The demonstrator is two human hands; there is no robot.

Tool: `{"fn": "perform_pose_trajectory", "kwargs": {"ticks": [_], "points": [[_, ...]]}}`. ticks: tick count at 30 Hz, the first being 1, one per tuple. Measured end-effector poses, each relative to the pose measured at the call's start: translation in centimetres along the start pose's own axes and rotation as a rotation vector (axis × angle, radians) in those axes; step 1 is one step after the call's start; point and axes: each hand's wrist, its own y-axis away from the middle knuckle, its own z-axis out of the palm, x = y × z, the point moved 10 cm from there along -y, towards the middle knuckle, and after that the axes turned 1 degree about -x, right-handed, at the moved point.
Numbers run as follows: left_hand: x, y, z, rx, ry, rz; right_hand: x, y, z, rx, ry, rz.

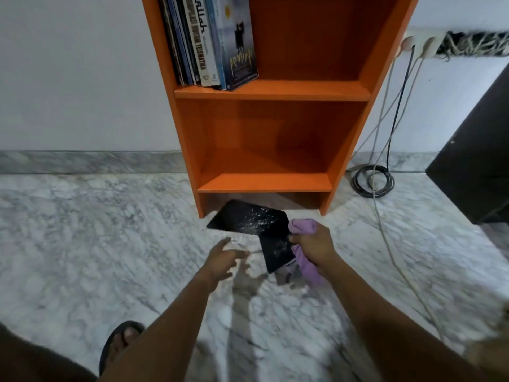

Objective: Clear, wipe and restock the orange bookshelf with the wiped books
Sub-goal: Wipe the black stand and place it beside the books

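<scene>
The orange bookshelf [271,91] stands against the wall. Several books [212,42] stand upright at the left of its upper shelf, and the lower shelf [264,181] holds nothing. A black book with white speckles [245,216] lies on the floor by the shelf's base. My right hand [314,244] grips a purple cloth [303,226], and its thumb pinches the edge of a second black book [275,253], which is tilted off the floor. Left of that book, my left hand [224,259] hovers with fingers spread and holds nothing.
The marble floor [82,230] spreads all around. Cables [373,179] run from wall sockets [413,45] and coil on the floor right of the shelf. Dark furniture [479,161] stands at the far right. My sandalled foot [121,340] is at the bottom left.
</scene>
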Motion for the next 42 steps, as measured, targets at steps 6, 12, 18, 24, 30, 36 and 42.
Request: {"fn": "perform_pose_trajectory", "kwargs": {"ticks": [6, 12, 18, 24, 30, 36, 42], "points": [[4.9, 2.1, -0.3, -0.196, 0.155, 0.175, -3.9, 0.3, -3.8, 0.052, 0.090, -0.117], [5.9, 1.7, -0.5, -0.367, 0.289, 0.008, -7.9, 0.1, -3.5, -0.154, 0.483, -0.313], [7.5, 5.1, 4.9, -0.506, -0.105, 0.013, -11.1, 2.7, -1.2, -0.307, 0.520, -0.442], [5.1, 5.6, 6.8, -0.524, 0.028, -0.152, -13.3, 3.5, -0.4, -0.200, 0.558, -0.652], [5.7, 5.8, 9.1, -0.575, 0.200, -0.174, -12.7, 6.3, 1.0, 0.307, 1.085, -1.049], [6.0, 5.2, 9.3, -0.567, 0.225, -0.150, -8.1, 6.9, 3.9, 0.204, 1.329, -1.176], [6.7, 4.9, 9.1, -0.582, 0.411, -0.116, -5.7, 7.1, 5.2, -0.099, 1.181, -1.219]]}}
